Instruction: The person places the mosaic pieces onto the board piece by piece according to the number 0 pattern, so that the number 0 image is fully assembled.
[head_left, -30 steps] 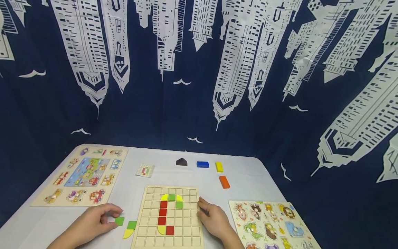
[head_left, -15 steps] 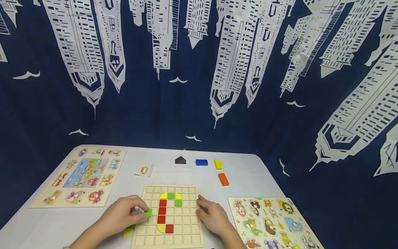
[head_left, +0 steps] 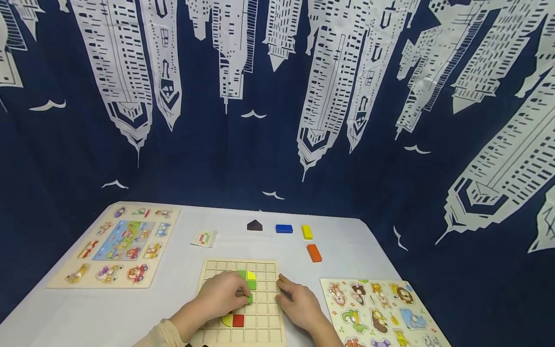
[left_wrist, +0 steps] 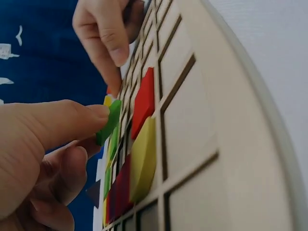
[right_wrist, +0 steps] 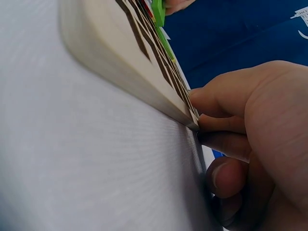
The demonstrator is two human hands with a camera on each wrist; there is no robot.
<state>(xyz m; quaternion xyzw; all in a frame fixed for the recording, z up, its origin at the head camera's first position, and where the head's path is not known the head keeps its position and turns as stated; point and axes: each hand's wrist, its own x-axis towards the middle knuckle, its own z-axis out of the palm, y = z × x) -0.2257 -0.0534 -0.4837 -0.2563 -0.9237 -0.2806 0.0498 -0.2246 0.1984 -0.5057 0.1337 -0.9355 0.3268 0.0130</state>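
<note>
My left hand point(head_left: 221, 291) pinches a green square tile point(left_wrist: 110, 122) between thumb and fingers, close over the wooden grid board point(head_left: 264, 327). Around it, set in the grid, are a yellow quarter-round tile point(left_wrist: 143, 161), a red square tile point(head_left: 238, 320) and a green square tile point(head_left: 251, 285). The left hand hides most of the red column in the head view. At the board's right edge, my right hand point(head_left: 299, 303) rests its thumb and fingertips against the rim, the other fingers loosely bent in the right wrist view.
A pattern card point(head_left: 204, 238) lies behind the board. Dark, blue point(head_left: 284, 229), yellow point(head_left: 307, 232) and orange blocks point(head_left: 314, 253) lie at the back. A vehicle puzzle point(head_left: 82, 277) is at left, an animal puzzle point(head_left: 362, 315) at right.
My left hand has carried the green tile rightward from the table beside the board to over the grid's middle. Its arm now covers the loose tiles at left. The right hand stays at the edge.
</note>
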